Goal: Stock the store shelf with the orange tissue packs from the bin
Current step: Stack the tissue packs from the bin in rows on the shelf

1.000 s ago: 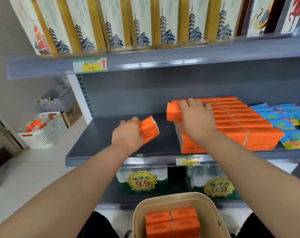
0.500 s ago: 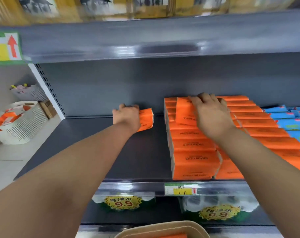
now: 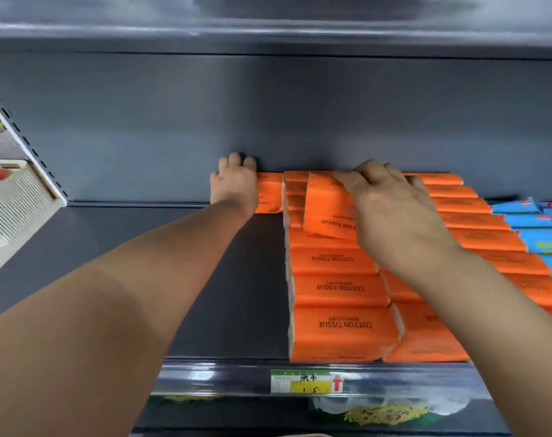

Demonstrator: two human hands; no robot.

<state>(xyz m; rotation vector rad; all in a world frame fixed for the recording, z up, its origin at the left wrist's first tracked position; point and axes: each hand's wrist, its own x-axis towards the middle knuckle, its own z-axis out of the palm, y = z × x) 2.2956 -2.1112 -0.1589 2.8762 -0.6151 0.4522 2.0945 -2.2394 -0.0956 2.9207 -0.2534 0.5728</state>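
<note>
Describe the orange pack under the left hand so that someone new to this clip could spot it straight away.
Find the dark grey shelf and follow it to its back wall. There, left of the stacked orange rows, the left hand grips one orange pack. It alone stands on bare shelf, outside the rows.

blue packs [image 3: 539, 228], price tag [image 3: 306, 381], white basket [image 3: 13, 203]
</note>
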